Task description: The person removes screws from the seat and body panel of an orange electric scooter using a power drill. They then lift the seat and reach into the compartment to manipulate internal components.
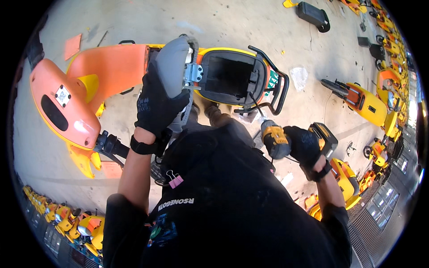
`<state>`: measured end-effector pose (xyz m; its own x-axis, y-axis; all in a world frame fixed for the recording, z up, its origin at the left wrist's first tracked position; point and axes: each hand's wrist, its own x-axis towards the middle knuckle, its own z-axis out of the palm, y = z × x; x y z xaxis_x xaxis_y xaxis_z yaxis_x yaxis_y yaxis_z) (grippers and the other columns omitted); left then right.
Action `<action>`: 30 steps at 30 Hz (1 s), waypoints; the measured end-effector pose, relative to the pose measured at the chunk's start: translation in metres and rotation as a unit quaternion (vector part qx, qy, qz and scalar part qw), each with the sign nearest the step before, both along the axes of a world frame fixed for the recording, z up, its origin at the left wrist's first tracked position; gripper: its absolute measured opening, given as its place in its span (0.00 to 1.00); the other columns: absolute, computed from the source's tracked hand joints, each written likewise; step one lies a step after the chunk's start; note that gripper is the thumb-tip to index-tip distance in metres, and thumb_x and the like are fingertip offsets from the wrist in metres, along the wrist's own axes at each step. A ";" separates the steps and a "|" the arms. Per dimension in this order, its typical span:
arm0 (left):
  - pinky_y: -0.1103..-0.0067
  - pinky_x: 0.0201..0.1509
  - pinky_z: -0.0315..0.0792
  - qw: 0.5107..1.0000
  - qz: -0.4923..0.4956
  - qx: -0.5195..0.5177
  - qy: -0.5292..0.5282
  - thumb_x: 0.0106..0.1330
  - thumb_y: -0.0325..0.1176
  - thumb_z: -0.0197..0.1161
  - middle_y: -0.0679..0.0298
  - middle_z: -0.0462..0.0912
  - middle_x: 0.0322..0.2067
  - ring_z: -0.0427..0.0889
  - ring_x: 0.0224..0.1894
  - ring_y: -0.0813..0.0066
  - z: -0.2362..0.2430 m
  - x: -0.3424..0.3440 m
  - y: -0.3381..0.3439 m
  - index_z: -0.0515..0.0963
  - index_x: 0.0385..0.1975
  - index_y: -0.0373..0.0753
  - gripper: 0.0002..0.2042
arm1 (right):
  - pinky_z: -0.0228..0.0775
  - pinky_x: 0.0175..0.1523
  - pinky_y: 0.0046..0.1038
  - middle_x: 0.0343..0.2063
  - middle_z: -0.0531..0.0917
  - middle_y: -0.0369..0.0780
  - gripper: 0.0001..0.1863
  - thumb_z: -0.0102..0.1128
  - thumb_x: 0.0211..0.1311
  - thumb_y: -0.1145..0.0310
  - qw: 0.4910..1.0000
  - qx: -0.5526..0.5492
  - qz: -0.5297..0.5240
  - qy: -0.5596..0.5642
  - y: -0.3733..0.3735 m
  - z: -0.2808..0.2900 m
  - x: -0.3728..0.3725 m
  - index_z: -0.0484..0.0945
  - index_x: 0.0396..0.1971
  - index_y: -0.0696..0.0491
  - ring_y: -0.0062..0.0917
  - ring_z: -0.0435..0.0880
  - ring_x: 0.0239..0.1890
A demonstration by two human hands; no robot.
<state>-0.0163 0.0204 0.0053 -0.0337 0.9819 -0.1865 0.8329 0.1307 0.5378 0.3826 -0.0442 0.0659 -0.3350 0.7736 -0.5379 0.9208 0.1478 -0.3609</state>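
Observation:
An orange and yellow scooter stands across in front of me, its front end to the left. Its grey seat is flipped up on a metal hinge, baring the black storage compartment. My black-gloved left hand is closed around the near part of the raised seat. In my right hand, also gloved in black, is a yellow and black cordless drill. Its long bit points up-left to the compartment's rear edge, by the black rear rack. Whether the tip touches there I cannot tell.
Another yellow scooter body lies to the right. A black box-shaped part is on the floor at the far right. Clear plastic and an orange panel lie on the concrete. Rows of yellow scooters line both sides.

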 end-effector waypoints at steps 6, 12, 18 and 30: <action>0.64 0.60 0.67 0.999 0.022 0.013 -0.021 0.48 0.47 0.72 0.42 0.64 0.59 0.68 0.60 0.48 -0.002 0.002 -0.006 0.48 0.67 0.29 0.52 | 0.76 0.44 0.32 0.36 0.85 0.45 0.18 0.69 0.50 0.70 0.982 -0.089 -0.085 0.141 -0.014 0.016 0.006 0.79 0.43 0.54 0.36 0.85 0.38; 0.63 0.59 0.67 0.998 0.029 0.042 -0.026 0.49 0.49 0.72 0.41 0.63 0.59 0.68 0.59 0.46 -0.014 0.000 -0.011 0.47 0.67 0.30 0.52 | 0.76 0.42 0.30 0.33 0.85 0.47 0.16 0.66 0.52 0.70 0.952 -0.097 -0.209 0.202 -0.069 -0.003 0.031 0.79 0.42 0.56 0.40 0.85 0.39; 0.61 0.56 0.68 0.999 0.024 0.008 0.020 0.50 0.51 0.70 0.38 0.65 0.56 0.69 0.56 0.43 -0.008 0.016 -0.012 0.44 0.67 0.29 0.53 | 0.77 0.40 0.33 0.32 0.84 0.49 0.16 0.65 0.52 0.71 0.949 -0.068 -0.279 0.127 -0.146 -0.022 0.049 0.78 0.42 0.56 0.43 0.84 0.38; 0.63 0.64 0.62 0.999 0.032 -0.017 -0.028 0.48 0.61 0.67 0.37 0.60 0.62 0.64 0.63 0.43 -0.007 0.011 -0.013 0.44 0.68 0.28 0.57 | 0.75 0.34 0.34 0.24 0.83 0.49 0.14 0.67 0.40 0.68 0.906 -0.061 -0.417 0.029 -0.319 -0.115 0.023 0.80 0.29 0.58 0.41 0.84 0.31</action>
